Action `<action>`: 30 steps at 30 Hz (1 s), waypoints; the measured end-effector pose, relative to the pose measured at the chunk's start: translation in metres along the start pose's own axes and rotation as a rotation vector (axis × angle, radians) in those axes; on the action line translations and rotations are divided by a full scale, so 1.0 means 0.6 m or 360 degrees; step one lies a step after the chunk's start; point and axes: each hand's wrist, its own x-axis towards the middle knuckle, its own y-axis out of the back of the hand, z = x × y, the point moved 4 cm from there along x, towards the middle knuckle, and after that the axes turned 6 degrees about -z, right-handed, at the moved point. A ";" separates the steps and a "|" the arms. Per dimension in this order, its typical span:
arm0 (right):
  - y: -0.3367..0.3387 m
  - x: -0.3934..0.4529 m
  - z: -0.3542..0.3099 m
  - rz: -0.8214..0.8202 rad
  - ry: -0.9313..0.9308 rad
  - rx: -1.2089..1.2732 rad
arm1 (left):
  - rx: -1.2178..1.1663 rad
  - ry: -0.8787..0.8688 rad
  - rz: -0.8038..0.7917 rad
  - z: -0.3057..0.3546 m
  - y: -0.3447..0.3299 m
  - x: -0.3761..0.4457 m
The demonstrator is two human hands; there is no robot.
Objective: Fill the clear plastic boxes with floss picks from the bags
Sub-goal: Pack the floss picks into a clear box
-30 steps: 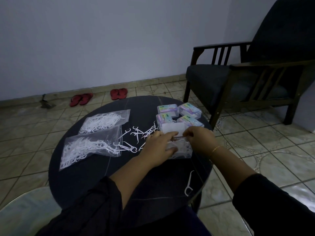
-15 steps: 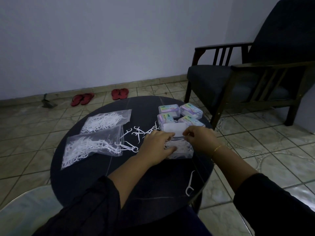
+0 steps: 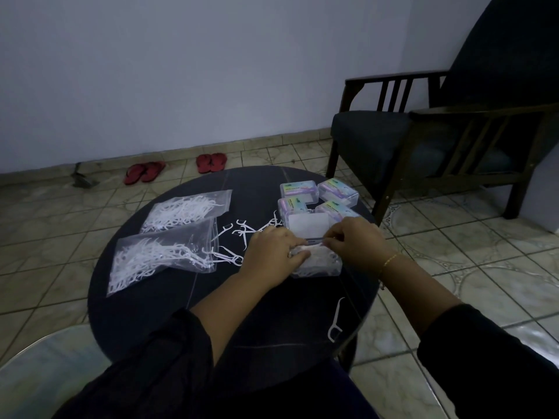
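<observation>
While both hands work at the open box: pack loose picks flat, keep the hinge free.

Open box [image 3: 317, 261]: near-right of the table's middle, lid [image 3: 308, 226] tipped up on the far side, base heaped with white picks. Probably light, thin-walled and slick, so apt to skate on the dark table [image 3: 151, 313]; best pinned by its side walls, not the lid.

Left hand [image 3: 272, 257]: lies on the box's left end, fingers bent over the rim and the picks; presses and steadies rather than lifts.

Right hand [image 3: 352, 243]: at the box's far-right edge, fingertips pinched together; seems to nip a pick or the rim, cannot tell which in the dim light.

Loose picks [image 3: 245, 232]: scattered just left of the box, between it and the bags. Stiff little handles, thin thread across the fork; featherlight, prone to tangle. Best taken by the handle, several aligned.

Stray pick [image 3: 335, 320]: alone at the near-right table edge, likely to be knocked off.

Near bag [image 3: 160, 255]: left, mouth open toward the box, picks spilling out; soft, slippery film, hold by a corner.

Far bag [image 3: 187, 211]: beyond it, full.

Closed boxes [image 3: 320, 196]: four, clustered far of the open one, touching or nearly so.
</observation>
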 end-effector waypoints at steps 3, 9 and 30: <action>0.010 -0.017 -0.018 -0.0153 0.0174 0.0079 | -0.0040 -0.0028 0.0013 -0.004 -0.001 -0.009; -0.002 -0.050 -0.045 -0.0724 0.0223 -0.0244 | -0.0138 -0.0027 0.0205 -0.002 -0.015 -0.037; -0.058 -0.068 -0.044 -0.0879 0.0248 -0.0433 | -0.0383 0.0155 0.0347 -0.005 -0.046 -0.079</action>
